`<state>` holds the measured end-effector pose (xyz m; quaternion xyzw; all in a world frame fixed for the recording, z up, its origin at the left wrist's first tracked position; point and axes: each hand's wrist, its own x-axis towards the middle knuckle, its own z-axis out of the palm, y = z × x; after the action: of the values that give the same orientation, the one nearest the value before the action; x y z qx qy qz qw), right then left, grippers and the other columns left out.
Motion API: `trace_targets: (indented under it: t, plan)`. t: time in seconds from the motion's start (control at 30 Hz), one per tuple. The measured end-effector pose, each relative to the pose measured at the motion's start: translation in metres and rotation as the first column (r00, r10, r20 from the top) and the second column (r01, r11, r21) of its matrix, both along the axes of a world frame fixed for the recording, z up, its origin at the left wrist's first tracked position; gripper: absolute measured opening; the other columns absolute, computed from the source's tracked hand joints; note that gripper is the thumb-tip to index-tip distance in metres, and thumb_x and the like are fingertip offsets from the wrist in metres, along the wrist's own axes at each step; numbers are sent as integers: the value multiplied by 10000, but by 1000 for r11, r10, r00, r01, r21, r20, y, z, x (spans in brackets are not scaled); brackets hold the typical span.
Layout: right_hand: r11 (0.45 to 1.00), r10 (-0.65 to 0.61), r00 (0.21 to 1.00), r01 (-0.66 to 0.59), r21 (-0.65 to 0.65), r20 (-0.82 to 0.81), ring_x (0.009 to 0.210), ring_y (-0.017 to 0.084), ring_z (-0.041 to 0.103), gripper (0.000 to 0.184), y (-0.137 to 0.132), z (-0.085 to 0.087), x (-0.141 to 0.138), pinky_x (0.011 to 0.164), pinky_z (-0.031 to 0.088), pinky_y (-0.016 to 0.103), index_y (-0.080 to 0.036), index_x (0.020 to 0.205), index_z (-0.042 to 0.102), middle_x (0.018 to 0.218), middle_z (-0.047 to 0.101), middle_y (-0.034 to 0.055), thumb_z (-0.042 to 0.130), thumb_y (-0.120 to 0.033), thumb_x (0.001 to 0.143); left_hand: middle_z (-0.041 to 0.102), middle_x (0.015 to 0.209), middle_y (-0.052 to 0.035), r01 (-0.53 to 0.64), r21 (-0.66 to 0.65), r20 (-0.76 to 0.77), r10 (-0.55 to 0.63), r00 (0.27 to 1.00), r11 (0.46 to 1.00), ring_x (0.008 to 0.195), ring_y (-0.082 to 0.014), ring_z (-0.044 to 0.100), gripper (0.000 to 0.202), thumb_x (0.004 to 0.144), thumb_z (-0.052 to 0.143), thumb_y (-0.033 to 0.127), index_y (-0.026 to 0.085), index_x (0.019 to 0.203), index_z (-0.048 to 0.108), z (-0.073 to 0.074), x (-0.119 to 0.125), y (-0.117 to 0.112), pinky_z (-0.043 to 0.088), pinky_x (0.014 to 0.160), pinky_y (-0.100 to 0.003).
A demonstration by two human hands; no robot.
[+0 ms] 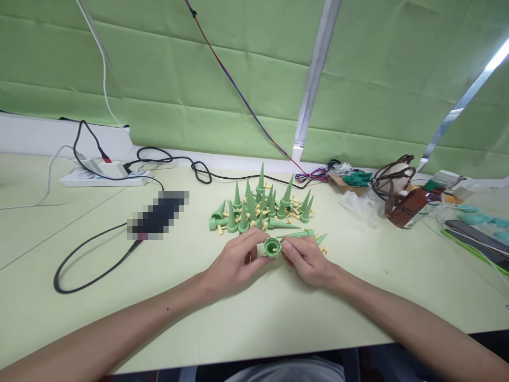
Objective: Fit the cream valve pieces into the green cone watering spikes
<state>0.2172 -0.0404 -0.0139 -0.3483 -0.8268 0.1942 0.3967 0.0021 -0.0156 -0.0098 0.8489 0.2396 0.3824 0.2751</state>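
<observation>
My left hand grips a green plastic cone between thumb and fingers, its round open end facing me. A small yellow piece shows inside that opening. On the cone's right side, my right hand is closed in a pinch against the rim; whatever lies between its fingertips is too hidden to name. Just beyond my hands stand several green spiked cones, some upright and some on their sides, with small yellow pegs scattered among them. A lying green cone is partly behind my right hand.
At left, a blurred dark device has a black cable looping from it, near a white power strip. A brown bottle, clear plastic wrap and a cardboard box sit at right. Green sheeting hangs behind.
</observation>
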Motion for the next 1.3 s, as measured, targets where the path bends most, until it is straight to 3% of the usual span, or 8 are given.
trace_targets:
  t: [0.33,0.5,0.73,1.07,1.3]
  plan:
    - [999,3,1000,-4,33,28,483,112,387,469,-1,1,-2,528,305,270,-213,660,404,548,436,-31,278,-381,1079,583,1003,-54,21,141,-14,-19,1000,990,638,-82,477,157,941,521,102,192,1042,600,0,-2,1,421,580,-209]
    - [998,-6,999,4,63,37,470,111,367,454,-2,4,-4,521,287,273,-216,645,372,535,409,-36,289,-341,1074,597,1000,-72,14,281,-7,-12,1000,960,699,-105,533,233,920,509,54,196,1082,599,0,-3,3,434,582,-206]
    - [996,-6,1000,4,90,21,465,103,296,415,-2,0,-6,514,252,273,-214,644,333,533,334,-50,331,-266,1056,597,1019,-77,30,427,-16,-26,1000,904,635,-86,508,323,901,446,2,205,1115,577,2,-4,4,419,554,-202]
    - [993,-35,999,35,112,1,453,95,352,385,0,-1,-6,506,276,248,-208,656,387,518,387,-54,367,-235,1040,578,1032,-39,-33,223,30,27,999,974,595,-51,479,237,899,548,66,204,1090,577,-2,0,3,430,540,-180]
    - [989,-73,997,76,126,-31,467,101,405,400,0,-2,-6,515,306,245,-212,652,416,519,456,-40,391,-280,1046,600,853,11,-117,13,30,116,993,993,560,-61,479,81,901,556,149,185,969,579,3,2,3,391,518,-186]
